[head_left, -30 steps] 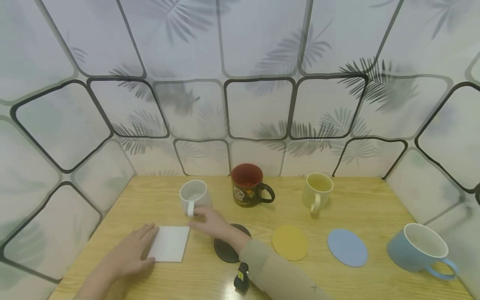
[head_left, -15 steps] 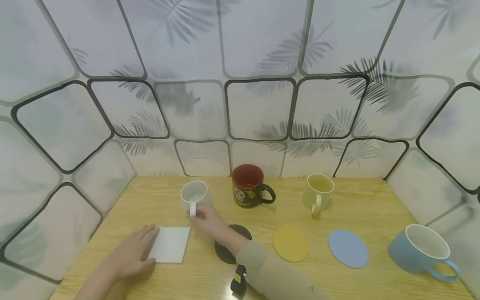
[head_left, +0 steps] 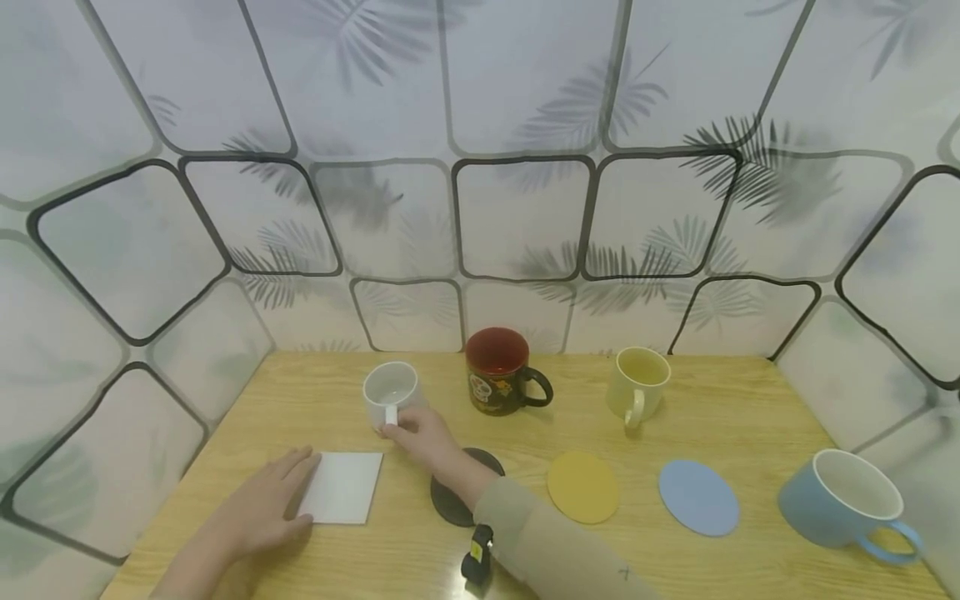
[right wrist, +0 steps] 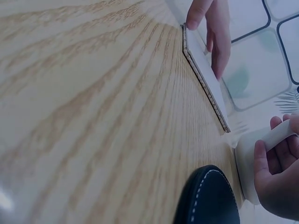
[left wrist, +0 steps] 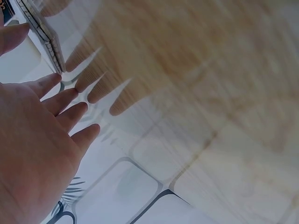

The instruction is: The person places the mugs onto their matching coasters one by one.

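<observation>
At the back left of the table stands a white mug [head_left: 391, 388], its handle turned toward me. My right hand [head_left: 424, 439] holds that handle; in the right wrist view its thumb lies on one side and its fingers curl around from the other. A square white coaster [head_left: 345, 488] lies in front of the mug, flat on the wood. My left hand [head_left: 258, 512] is at the coaster's left edge, fingers extended, as the left wrist view [left wrist: 42, 140] of the hand also shows.
Beneath my right forearm lies a black round coaster [head_left: 453, 502]; yellow [head_left: 583, 487] and blue [head_left: 698, 497] round coasters lie to its right. A dark mug with red inside [head_left: 495, 379], a pale yellow mug [head_left: 636, 383] and a blue mug [head_left: 836, 500] stand around. Patterned walls [head_left: 517, 217] enclose the table.
My right hand has closed its thumb and fingers more fully on the white mug's handle. The mug and my left hand stay in nearly the same place.
</observation>
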{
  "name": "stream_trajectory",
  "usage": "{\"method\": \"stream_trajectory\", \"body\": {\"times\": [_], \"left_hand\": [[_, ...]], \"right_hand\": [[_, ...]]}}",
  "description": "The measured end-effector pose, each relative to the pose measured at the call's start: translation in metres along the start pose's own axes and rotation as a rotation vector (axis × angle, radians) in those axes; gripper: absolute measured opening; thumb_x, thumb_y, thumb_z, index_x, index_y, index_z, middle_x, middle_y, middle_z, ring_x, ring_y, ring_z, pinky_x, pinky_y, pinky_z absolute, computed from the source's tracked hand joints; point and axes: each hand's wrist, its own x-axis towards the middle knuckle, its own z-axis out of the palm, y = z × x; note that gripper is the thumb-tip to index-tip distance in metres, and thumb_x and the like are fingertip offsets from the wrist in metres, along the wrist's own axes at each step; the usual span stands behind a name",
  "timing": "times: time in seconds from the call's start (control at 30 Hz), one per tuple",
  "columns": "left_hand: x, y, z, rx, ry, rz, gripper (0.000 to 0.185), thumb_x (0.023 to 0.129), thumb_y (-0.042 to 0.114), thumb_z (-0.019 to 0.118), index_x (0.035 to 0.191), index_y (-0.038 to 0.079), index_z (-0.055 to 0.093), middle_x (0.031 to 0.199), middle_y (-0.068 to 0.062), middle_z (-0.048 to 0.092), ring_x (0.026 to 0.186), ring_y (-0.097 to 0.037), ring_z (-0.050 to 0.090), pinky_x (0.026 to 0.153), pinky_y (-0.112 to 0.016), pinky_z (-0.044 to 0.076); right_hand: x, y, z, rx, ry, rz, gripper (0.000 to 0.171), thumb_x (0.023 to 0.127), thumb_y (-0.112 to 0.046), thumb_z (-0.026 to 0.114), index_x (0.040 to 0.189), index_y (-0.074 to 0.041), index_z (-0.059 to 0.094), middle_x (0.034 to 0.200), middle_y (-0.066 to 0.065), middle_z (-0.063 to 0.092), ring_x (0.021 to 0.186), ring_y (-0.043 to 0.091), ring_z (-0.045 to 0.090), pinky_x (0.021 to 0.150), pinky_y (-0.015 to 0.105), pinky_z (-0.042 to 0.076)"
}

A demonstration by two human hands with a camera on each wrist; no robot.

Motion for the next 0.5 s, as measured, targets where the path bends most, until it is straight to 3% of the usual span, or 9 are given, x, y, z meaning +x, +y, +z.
{"method": "stream_trajectory", "body": {"times": [0.27, 0.5], "left_hand": [[-0.0002, -0.0011, 0.0012, 0.002, 0.025, 0.019, 0.083, 0.078, 0.033, 0.083, 0.144, -0.008, 0.057, 0.148, -0.035, 0.057, 0.136, -0.056, 0.055, 0.112, -0.069, 0.047], [-0.0001, -0.0011, 0.0013, 0.000, 0.006, 0.009, 0.083, 0.079, 0.034, 0.083, 0.145, -0.008, 0.056, 0.149, -0.034, 0.056, 0.137, -0.056, 0.054, 0.113, -0.070, 0.046]], "right_hand": [[-0.0018, 0.0010, -0.0020, 0.053, -0.008, -0.024, 0.019, 0.097, -0.013, 0.077, 0.098, 0.006, 0.080, 0.103, 0.016, 0.075, 0.091, 0.012, 0.052, 0.077, 0.021, 0.045], [-0.0072, -0.0047, -0.0015, 0.032, 0.001, -0.041, 0.017, 0.093, -0.013, 0.081, 0.098, 0.003, 0.082, 0.107, 0.018, 0.079, 0.096, 0.011, 0.058, 0.081, 0.024, 0.049]]}}
